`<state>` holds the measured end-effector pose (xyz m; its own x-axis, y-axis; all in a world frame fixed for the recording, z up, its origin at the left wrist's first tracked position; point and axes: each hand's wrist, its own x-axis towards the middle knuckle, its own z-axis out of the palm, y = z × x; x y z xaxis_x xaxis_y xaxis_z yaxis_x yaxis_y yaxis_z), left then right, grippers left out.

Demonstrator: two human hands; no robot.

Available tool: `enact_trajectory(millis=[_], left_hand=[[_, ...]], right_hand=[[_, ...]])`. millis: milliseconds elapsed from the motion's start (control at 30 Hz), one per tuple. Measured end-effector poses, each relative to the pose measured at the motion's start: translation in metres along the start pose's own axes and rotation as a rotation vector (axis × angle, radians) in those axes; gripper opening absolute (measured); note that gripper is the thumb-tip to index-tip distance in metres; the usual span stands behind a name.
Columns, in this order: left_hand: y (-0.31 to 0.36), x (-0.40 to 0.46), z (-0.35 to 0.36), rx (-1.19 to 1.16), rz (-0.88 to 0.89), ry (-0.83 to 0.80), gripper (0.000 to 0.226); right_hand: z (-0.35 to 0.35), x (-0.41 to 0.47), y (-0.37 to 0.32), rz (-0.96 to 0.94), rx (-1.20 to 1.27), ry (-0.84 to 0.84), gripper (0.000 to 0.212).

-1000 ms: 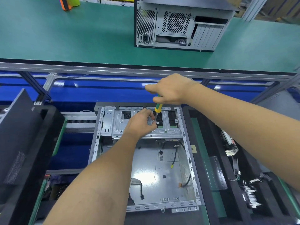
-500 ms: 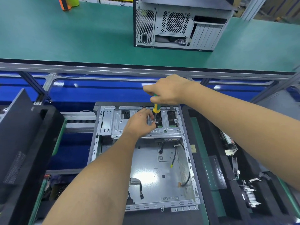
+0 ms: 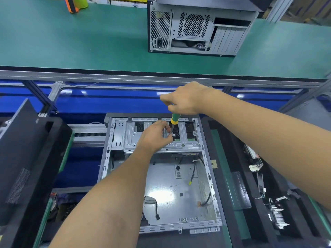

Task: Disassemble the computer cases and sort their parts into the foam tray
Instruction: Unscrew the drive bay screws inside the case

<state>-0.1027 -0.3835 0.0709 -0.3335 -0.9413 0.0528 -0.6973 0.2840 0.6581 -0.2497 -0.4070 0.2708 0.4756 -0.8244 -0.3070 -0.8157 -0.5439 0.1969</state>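
Observation:
An open grey computer case (image 3: pixel 179 190) lies flat in front of me, stripped down to its floor and a few loose cables. Across its far end sits a metal drive cage (image 3: pixel 182 140). My right hand (image 3: pixel 186 99) grips the handle of a green and yellow screwdriver (image 3: pixel 174 120), held upright with its tip down on the cage. My left hand (image 3: pixel 155 136) rests on the cage with its fingers curled around the screwdriver's shaft near the tip. The black foam tray (image 3: pixel 238 176) runs along the case's right side and holds boards and cables.
A second closed computer case (image 3: pixel 197 27) stands on the green bench beyond the blue conveyor. A black case panel (image 3: pixel 23 158) leans at the left. A clear plastic piece (image 3: pixel 240 190) lies on the tray's green strip. An orange and green object (image 3: pixel 75 4) sits at the far left.
Both hands have stayed at the drive cage. My right hand has shifted slightly left and up on the screwdriver handle, as if turning it.

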Motion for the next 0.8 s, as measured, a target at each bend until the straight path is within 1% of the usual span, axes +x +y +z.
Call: enact_trajectory(millis=[33, 67, 133, 267, 300, 333, 400, 467, 533, 600, 633, 733, 800], left_hand=[[-0.0005, 0.0001, 0.0003, -0.004, 0.002, 0.003, 0.015], [-0.0011, 0.0002, 0.0008, -0.01, 0.006, 0.006, 0.015], [-0.0021, 0.0003, 0.0017, -0.016, 0.015, 0.011, 0.015], [-0.0029, 0.0011, 0.002, -0.007, 0.022, 0.011, 0.015], [-0.003, 0.0012, 0.0021, -0.001, 0.024, 0.01, 0.016], [-0.0032, 0.0013, 0.0022, 0.005, 0.022, 0.008, 0.016], [-0.0032, 0.0016, 0.0022, 0.013, 0.012, 0.001, 0.017], [-0.0027, 0.0018, 0.0022, 0.016, 0.0, -0.002, 0.017], [-0.0023, 0.0018, 0.0023, 0.018, -0.003, -0.003, 0.017], [-0.0022, 0.0018, 0.0023, 0.012, 0.003, -0.002, 0.016], [-0.0023, 0.0017, 0.0022, 0.008, 0.008, -0.001, 0.016], [-0.0025, 0.0012, 0.0018, 0.006, 0.013, 0.009, 0.016], [-0.002, 0.0006, 0.0017, 0.002, 0.012, 0.019, 0.016]], right_hand=[[0.0005, 0.0001, 0.0005, -0.004, 0.049, -0.023, 0.011], [0.0002, -0.0008, 0.0004, -0.01, 0.123, -0.051, 0.01], [0.0005, -0.0021, 0.0002, -0.033, 0.257, -0.095, 0.031], [0.0013, -0.0032, 0.0007, -0.048, 0.365, -0.104, 0.048], [0.0013, -0.0039, 0.0013, -0.037, 0.347, -0.108, 0.047], [0.0014, -0.0046, 0.0014, -0.02, 0.292, -0.097, 0.042], [0.0015, -0.006, 0.0017, 0.038, 0.085, -0.052, 0.024], [0.0029, -0.0063, 0.0024, 0.082, -0.025, -0.023, 0.03], [0.0053, -0.0048, 0.0032, 0.072, 0.025, -0.02, 0.027], [0.0052, -0.0044, 0.0031, 0.039, 0.106, -0.013, 0.013], [0.0045, -0.0045, 0.0026, 0.019, 0.143, -0.015, 0.011], [0.0042, -0.0041, 0.0015, -0.009, 0.231, -0.044, 0.03], [0.0063, -0.0039, 0.0015, -0.007, 0.248, -0.041, 0.033]])
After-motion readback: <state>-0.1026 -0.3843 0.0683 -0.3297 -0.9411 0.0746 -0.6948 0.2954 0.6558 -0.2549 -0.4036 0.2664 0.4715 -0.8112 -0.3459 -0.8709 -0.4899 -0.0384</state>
